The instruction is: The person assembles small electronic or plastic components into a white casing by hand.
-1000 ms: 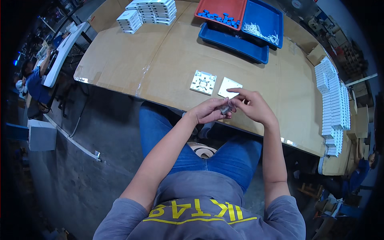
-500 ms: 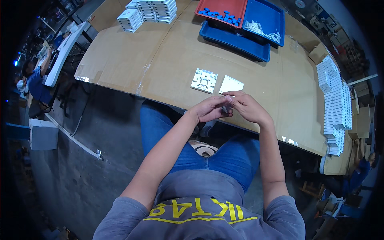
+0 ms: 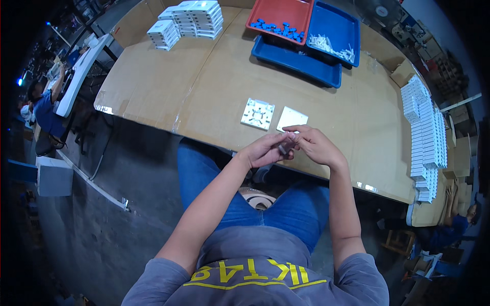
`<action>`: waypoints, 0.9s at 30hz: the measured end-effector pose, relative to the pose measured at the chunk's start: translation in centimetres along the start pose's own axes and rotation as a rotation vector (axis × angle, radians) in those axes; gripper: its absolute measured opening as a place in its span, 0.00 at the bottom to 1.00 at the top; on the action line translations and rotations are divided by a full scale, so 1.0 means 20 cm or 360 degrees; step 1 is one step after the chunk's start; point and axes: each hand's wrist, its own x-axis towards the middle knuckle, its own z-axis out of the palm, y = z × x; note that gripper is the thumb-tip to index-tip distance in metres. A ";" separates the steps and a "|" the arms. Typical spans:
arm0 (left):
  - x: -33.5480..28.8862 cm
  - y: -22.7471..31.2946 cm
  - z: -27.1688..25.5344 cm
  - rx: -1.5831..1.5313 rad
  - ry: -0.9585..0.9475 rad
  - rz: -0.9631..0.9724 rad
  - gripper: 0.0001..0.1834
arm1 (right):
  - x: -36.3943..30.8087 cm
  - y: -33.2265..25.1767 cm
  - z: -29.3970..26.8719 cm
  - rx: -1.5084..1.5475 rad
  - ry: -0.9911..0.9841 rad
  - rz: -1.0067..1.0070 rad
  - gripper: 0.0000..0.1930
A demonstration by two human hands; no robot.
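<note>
My hands meet just over the table's near edge. My left hand (image 3: 261, 150) is closed, palm partly up, around a small pale piece (image 3: 286, 147) that is mostly hidden by the fingers. From the right, my right hand (image 3: 317, 146) pinches at the same spot, its thumb and fingertips against the left fingers. Whether it grips that same piece is hidden. Just beyond my hands lie a square white plastic housing (image 3: 257, 114), its moulded inner side up, and a flat white square cover (image 3: 293, 119) beside it on its right.
A red tray (image 3: 284, 14) with blue pieces and a blue tray (image 3: 334, 24) with white sticks stand beyond, behind a lower blue tray (image 3: 296, 60). White stacks (image 3: 196, 19) stand far left, and more (image 3: 426, 135) along the right edge. Other people sit at both sides.
The whole view has shifted slightly, so the table and trays sit lower. My hands stay together in nearly the same pose, and a bit more of the pale piece shows between the fingers.
</note>
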 end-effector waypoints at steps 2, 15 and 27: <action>0.00 -0.01 -0.03 -0.0130 0.0025 -0.0014 0.21 | 0.01 0.02 0.00 0.0000 0.0112 -0.0165 0.23; 0.02 0.02 -0.05 -0.0197 0.0010 -0.0142 0.28 | 0.53 0.20 -0.63 0.0260 0.0769 -0.0240 0.11; 0.03 0.03 -0.04 -0.0359 -0.0050 -0.0178 0.29 | 1.31 0.50 -1.21 -0.0651 0.1146 0.0345 0.16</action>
